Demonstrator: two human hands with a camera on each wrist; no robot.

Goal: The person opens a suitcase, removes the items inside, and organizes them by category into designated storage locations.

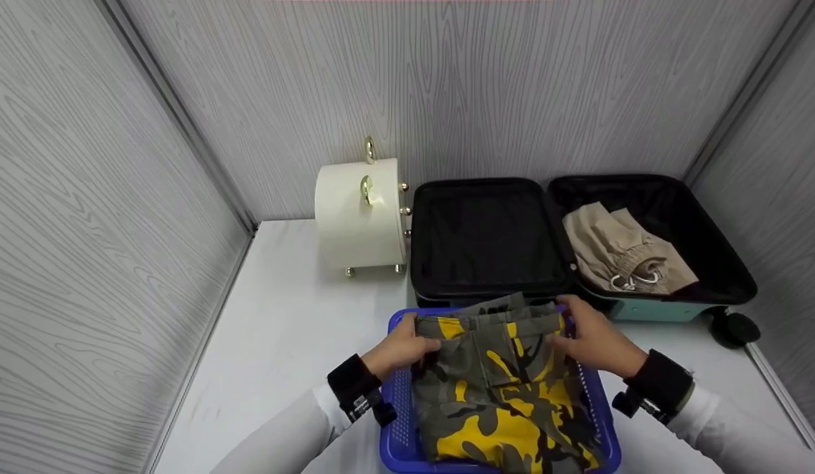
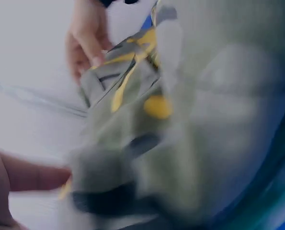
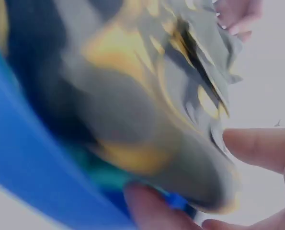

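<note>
**Two hands on the camouflage trousers at the basket's far edge**

Head view: the folded grey, yellow and black camouflage trousers are seen lying in a blue perforated plastic basket on the white bench. The waistband end is gripped at its two corners, the left hand curled round one and the right hand round the other. Just beyond stands an open black-lined suitcase with a teal shell, in whose right half a beige drawstring garment is lying; a cream round case with gold fittings stands beside it. For a clean lift, both corners would best be raised evenly, so that the fold is kept and the cloth is not snagged on the basket rim.

Left wrist view: much is blurred. The fabric is seen close up, with fingers touching its near edge and the other hand pinching the far corner.

Right wrist view: also blurred. Fingers are seen closing on the bunched cloth above the basket wall. A firmer hold, taking in all layers, is judged advisable.
</note>
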